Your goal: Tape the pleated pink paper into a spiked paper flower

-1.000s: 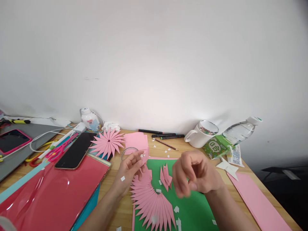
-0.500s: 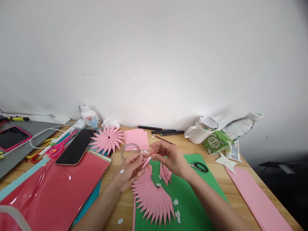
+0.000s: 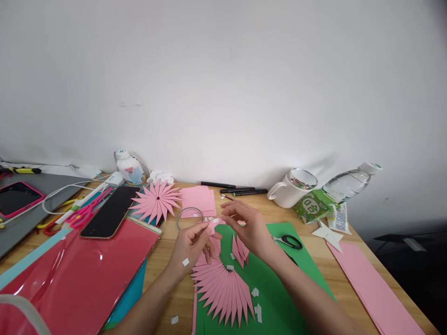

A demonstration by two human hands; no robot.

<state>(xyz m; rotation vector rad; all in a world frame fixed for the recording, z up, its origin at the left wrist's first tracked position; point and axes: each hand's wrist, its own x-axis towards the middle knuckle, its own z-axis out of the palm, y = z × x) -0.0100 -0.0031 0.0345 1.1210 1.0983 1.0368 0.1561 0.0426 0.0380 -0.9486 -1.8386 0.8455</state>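
Observation:
My left hand is closed in a pinch on a small folded pink paper piece with a white bit of tape on it. A separate white bit sticks to the back of that hand. At the right end of the folded piece, my right hand pinches with thumb and forefinger. Below both hands, a fan of folded pink paper points lies on a green sheet. Several loose pink folded pieces lie under my right hand.
A finished pink paper star, pink squares and a ring lie behind. Black-handled scissors rest on the green sheet. A mug and bottle stand right. A phone and red sheets lie left.
The folded piece has turned so that its white tape faces me. My left hand has shifted slightly right and rolled, and my right fingers have moved to the piece's right end.

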